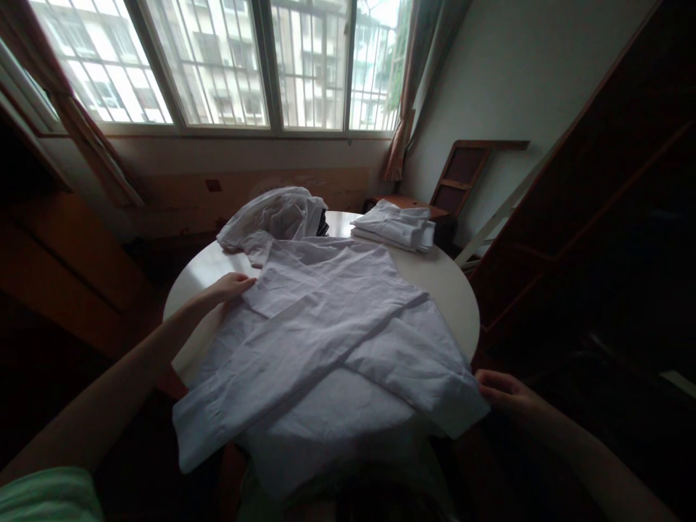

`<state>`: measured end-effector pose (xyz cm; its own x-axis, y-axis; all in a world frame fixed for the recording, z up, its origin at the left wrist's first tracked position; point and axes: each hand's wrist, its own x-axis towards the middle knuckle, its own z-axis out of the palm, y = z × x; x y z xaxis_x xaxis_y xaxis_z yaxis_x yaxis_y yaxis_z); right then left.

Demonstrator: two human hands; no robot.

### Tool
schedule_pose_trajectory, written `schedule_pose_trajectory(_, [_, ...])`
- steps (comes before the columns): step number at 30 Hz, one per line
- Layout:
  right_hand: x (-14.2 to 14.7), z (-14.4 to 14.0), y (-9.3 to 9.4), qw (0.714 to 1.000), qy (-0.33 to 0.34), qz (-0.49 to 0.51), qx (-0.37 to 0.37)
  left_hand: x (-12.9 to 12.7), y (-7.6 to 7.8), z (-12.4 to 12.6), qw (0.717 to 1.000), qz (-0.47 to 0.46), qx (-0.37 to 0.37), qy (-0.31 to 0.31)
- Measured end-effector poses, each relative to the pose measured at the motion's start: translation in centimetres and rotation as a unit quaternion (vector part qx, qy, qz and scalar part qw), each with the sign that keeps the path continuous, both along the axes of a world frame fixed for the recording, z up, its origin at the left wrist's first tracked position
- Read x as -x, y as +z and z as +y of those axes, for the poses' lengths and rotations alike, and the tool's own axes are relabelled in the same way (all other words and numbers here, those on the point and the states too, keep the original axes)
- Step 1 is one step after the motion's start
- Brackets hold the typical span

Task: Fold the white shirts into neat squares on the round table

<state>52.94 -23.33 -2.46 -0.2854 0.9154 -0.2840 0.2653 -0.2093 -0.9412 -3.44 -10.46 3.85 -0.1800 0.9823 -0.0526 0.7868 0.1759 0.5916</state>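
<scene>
A white long-sleeved shirt (320,312) lies spread over a round white table (188,290), its lower part hanging over the near edge. Both sleeves are laid across the body, slanting towards the near side. My left hand (233,285) pinches the shirt's left edge near the shoulder. At the lower right, my right hand (500,388) has its fingers closed on the edge of the cloth by a sleeve end. The thumb and fingertips of that hand are dim and partly hidden.
A heap of white cloth (277,214) sits at the table's back left. Folded white clothes (394,225) are stacked at the back right. Beyond stand a wooden chair (457,174) and a barred window (217,65). Dark wooden furniture (565,217) rises on the right.
</scene>
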Motion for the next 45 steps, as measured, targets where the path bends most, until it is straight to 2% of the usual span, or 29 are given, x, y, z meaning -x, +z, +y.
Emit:
schedule_pose_trajectory(5, [0.1, 0.0, 0.9, 0.999, 0.003, -0.029, -0.023, -0.3, -0.6, -0.1, 0.991, 0.122, -0.032, -0.05])
schedule_pose_trajectory(12, [0.0, 0.2, 1.1, 0.998, 0.01, -0.047, -0.048, 0.3, -0.9, 0.0, 0.982, 0.171, -0.041, -0.075])
schedule_pose_trajectory(19, [0.1, 0.4, 1.1, 0.997, 0.008, -0.068, -0.044, -0.1, -1.0, -0.7, 0.966, 0.239, -0.059, -0.079])
schedule_pose_trajectory(23, [0.1, 0.3, 1.1, 0.995, 0.02, -0.082, -0.045, -0.1, -1.3, -1.4, 0.951, 0.299, -0.07, -0.042])
schedule_pose_trajectory(26, [0.1, 0.4, 2.4, 0.987, 0.067, -0.128, -0.074, -0.1, -1.0, -1.7, 0.943, 0.326, -0.068, 0.008])
schedule_pose_trajectory(29, [0.9, 1.1, 5.3, 0.957, 0.068, -0.233, -0.157, -1.2, 0.2, -1.8, 0.943, 0.312, -0.11, 0.012])
schedule_pose_trajectory(32, [3.4, 3.2, 8.4, 0.912, 0.009, -0.303, -0.278, -4.4, 2.1, -1.8, 0.946, 0.281, -0.155, -0.051])
schedule_pose_trajectory(34, [6.3, 5.4, 9.8, 0.899, 0.038, -0.269, -0.343, -7.7, 3.1, -1.8, 0.939, 0.276, -0.173, -0.108])
schedule_pose_trajectory(36, [10.0, 8.1, 10.1, 0.886, 0.101, -0.217, -0.396, -11.3, 3.4, -1.6, 0.923, 0.283, -0.197, -0.172])
schedule_pose_trajectory(38, [13.8, 10.8, 9.5, 0.857, 0.157, -0.203, -0.447, -14.4, 2.9, -1.1, 0.9, 0.291, -0.22, -0.237])
schedule_pose_trajectory(40, [17.1, 13.1, 7.9, 0.825, 0.185, -0.222, -0.486, -16.5, 1.5, -0.5, 0.887, 0.286, -0.241, -0.271])
schedule_pose_trajectory(42, [19.5, 14.7, 6.0, 0.807, 0.185, -0.26, -0.497, -17.5, -0.2, 0.1, 0.885, 0.271, -0.232, -0.3])
schedule_pose_trajectory(45, [20.8, 15.5, 3.7, 0.792, 0.205, -0.31, -0.484, -17.1, -2.4, 0.2, 0.901, 0.244, -0.152, -0.323])
